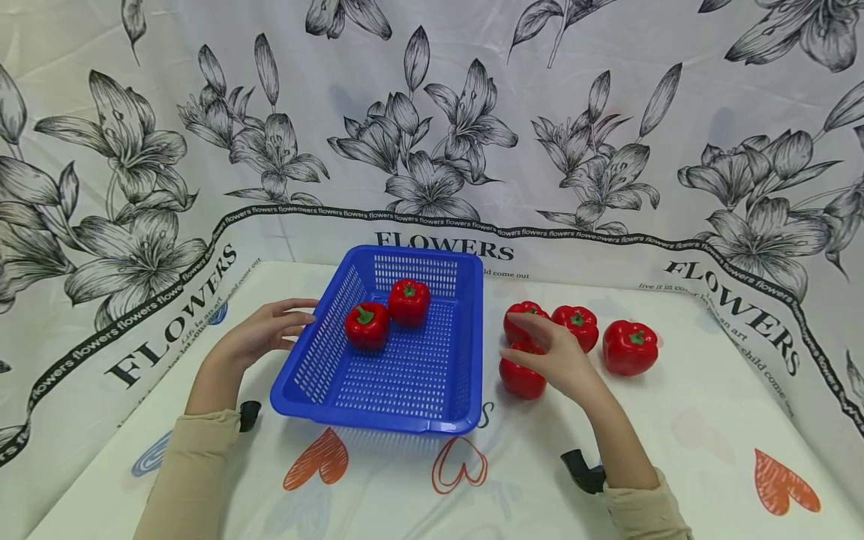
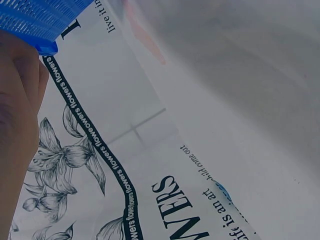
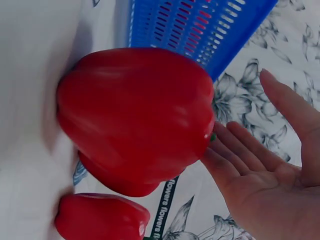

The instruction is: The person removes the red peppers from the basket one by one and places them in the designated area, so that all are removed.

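A blue plastic basket [image 1: 367,421] with slotted walls holds two red bell peppers, one at left [image 1: 367,334] and one farther back [image 1: 409,306]. My left hand [image 1: 259,334] is beside the basket's left side, its fingers loosely bent with fingertips right at the rim. Over on the right, my right hand [image 1: 559,364] hovers by a near red pepper [image 1: 523,381], thumb and fingers spread apart. Its fingers partly cover another pepper [image 1: 525,308] behind. In the right wrist view the palm [image 3: 270,190] faces a big pepper [image 3: 135,110] with nothing gripped.
Two more red peppers, a middle one [image 1: 577,324] and a rightmost one [image 1: 630,349], sit on the white printed tablecloth [image 1: 702,405]. A flower-patterned cloth [image 1: 432,97] rises behind and along both sides. Black straps [image 1: 583,471] sit at the wrists.
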`<state>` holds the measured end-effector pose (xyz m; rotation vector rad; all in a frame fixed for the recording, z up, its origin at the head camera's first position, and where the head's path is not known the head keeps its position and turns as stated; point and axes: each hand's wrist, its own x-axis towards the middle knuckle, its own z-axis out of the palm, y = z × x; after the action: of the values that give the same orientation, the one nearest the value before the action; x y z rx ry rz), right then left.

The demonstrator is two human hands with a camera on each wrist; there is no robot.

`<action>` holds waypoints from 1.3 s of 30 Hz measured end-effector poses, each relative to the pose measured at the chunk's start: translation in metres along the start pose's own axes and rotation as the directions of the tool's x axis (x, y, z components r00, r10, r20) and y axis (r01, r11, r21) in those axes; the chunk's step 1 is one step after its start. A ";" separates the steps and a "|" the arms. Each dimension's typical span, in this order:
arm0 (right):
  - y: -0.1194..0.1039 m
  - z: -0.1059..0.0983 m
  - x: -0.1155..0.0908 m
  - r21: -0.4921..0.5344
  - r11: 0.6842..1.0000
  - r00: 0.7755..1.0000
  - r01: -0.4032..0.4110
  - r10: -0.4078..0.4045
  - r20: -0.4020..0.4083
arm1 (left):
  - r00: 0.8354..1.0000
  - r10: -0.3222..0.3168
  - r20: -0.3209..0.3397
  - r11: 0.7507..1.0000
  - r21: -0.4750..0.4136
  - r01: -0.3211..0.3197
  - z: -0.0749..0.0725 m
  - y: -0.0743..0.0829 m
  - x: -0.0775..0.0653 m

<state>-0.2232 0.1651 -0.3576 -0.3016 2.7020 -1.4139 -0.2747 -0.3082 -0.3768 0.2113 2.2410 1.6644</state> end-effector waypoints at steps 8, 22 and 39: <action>-0.013 0.007 0.008 0.007 1.000 0.999 0.028 -0.028 -0.022 | 1.000 0.003 0.006 1.000 0.009 -0.003 -0.001 0.000 -0.001; -0.042 0.011 0.016 0.070 0.995 0.996 0.070 -0.066 -0.062 | 1.000 -0.007 0.001 1.000 0.009 0.007 -0.001 -0.001 0.000; -0.071 0.015 0.031 0.254 0.951 0.982 0.174 -0.148 -0.119 | 1.000 0.008 0.009 1.000 -0.004 -0.008 -0.001 0.001 -0.001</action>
<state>-0.2415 0.1073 -0.3071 -0.4514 2.5683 -1.8572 -0.2737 -0.3090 -0.3759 0.2264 2.2333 1.6679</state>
